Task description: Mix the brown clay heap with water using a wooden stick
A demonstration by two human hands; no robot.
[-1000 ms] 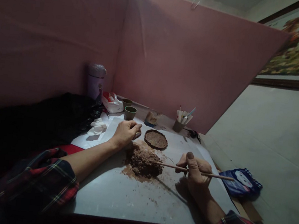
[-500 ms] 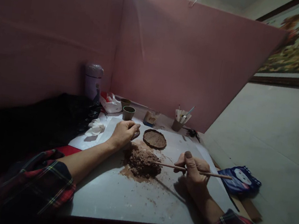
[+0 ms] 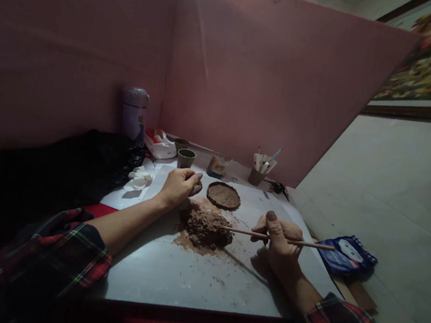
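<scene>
Pink panels (image 3: 282, 85) flank the surface (image 3: 158, 282); right hand (image 3: 280, 237), grip closed round a stick (image 3: 243, 232), tip at crumbly mound (image 3: 206, 228); left hand (image 3: 179, 186) curled, contents unclear.

Mound (image 3: 207, 228): rough, crumbly, matt. Disc (image 3: 224, 195): coarse, matt. Stick (image 3: 241, 232): smooth, wood-looking. Board (image 3: 151, 278): smooth, faint sheen. Black bag (image 3: 134, 160): glossy plastic. Sleeves (image 3: 78, 254): cloth.

Readable text: none can be made out.
Purple flask (image 3: 132, 117): a small dark print on its side, too dim to tell as letters or picture.
Clear jar (image 3: 218, 167): pale marking on its wall, too small and blurred to read.
Blue packet (image 3: 347, 256): a pale printed figure; any lettering around it illegible.
</scene>
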